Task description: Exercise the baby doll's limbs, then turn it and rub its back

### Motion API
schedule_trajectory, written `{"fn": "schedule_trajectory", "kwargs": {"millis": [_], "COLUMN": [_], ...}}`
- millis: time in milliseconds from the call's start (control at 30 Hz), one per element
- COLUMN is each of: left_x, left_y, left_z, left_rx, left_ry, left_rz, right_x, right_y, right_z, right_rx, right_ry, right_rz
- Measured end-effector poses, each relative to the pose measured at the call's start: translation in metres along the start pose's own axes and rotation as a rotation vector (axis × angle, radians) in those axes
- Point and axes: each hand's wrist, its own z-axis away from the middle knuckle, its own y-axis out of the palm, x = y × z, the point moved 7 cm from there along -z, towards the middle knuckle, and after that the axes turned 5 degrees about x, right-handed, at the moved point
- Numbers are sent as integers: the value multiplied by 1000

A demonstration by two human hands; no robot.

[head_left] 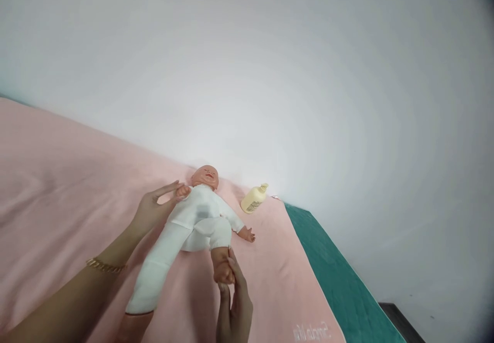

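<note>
A baby doll (195,219) in white clothes lies on its back on a pink blanket (69,188), head towards the wall. My left hand (152,210) rests at the doll's right arm, fingers closed round its small hand near the shoulder. My right hand (233,302) comes up from the bottom edge and grips the doll's bare foot (221,266), with that leg bent up. The doll's other leg lies straight towards me in its white trouser leg.
A pale yellow lotion bottle (253,199) lies on the blanket to the right of the doll's head, by the white wall (270,65). A teal mattress edge (332,271) shows to the right of the blanket. A gold bracelet (105,266) is on my left wrist.
</note>
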Motion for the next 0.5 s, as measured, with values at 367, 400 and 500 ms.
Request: {"fn": "schedule_trajectory", "kwargs": {"millis": [367,400,500], "left_x": [3,4,3], "left_y": [35,36,35], "left_z": [-1,0,-1], "left_rx": [411,416,402], "left_ry": [339,339,275], "left_rz": [-366,-368,-321], "right_x": [-33,-34,-32], "right_y": [-7,-6,-10], "right_z": [33,34,43], "right_rx": [6,9,14], "right_ry": [64,67,44], "right_rz": [-84,-98,-131]}}
